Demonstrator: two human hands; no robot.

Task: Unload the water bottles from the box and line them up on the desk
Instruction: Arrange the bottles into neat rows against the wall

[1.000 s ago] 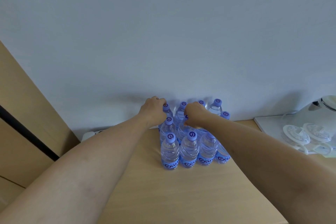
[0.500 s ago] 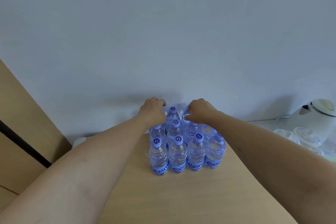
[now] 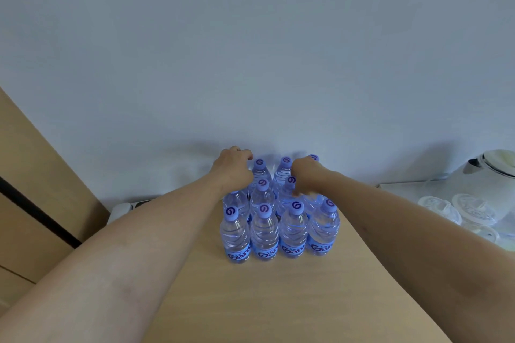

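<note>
The left hand (image 3: 232,168) is curled around the back-left bottle's top, and the right hand (image 3: 305,172) is closed over bottles at the back right. Beneath and before both hands, the water bottles (image 3: 278,217) are packed upright in touching rows of 4 on the wooden desk (image 3: 264,301). A white kettle (image 3: 485,175) is seen well right of the right hand.

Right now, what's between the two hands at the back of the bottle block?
In the head view, two purple-capped clear plastic water bottles stand upright between the left hand and the right hand.
</note>
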